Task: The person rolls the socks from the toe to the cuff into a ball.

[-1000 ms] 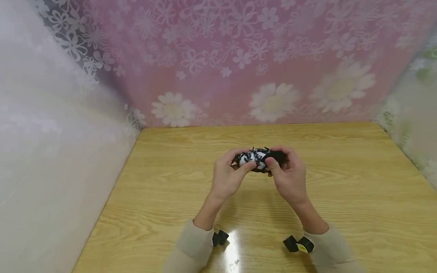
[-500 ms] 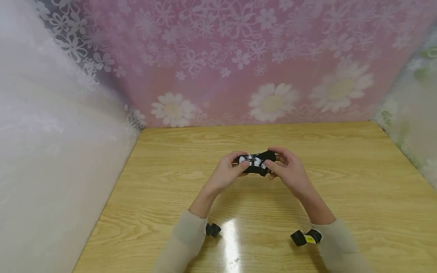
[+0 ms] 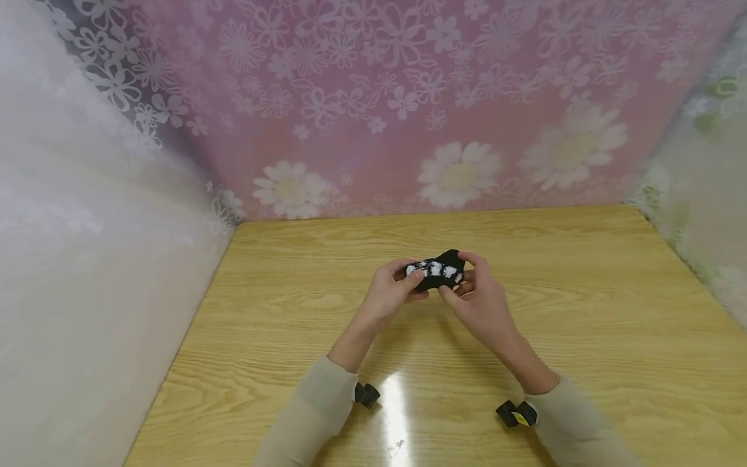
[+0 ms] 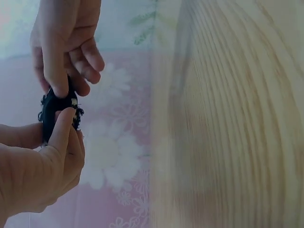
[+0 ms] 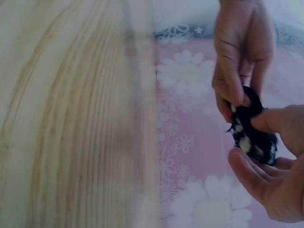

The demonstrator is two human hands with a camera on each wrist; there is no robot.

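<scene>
Both hands pinch a small black-and-white cloth bundle [image 3: 436, 274] above the middle of the table [image 3: 583, 311]: left hand [image 3: 390, 295], right hand [image 3: 480, 300]. Compared with a second ago, the bundle looks flatter and tighter, so the rolling seems nearly finished.

My head camera looked forward and down over the wooden table [image 3: 583, 337] toward the flowered wall [image 3: 408, 97]. Each wrist camera sat close behind its hand — both shared the black-and-white bundle [image 3: 436, 274] between my fingers.
</scene>
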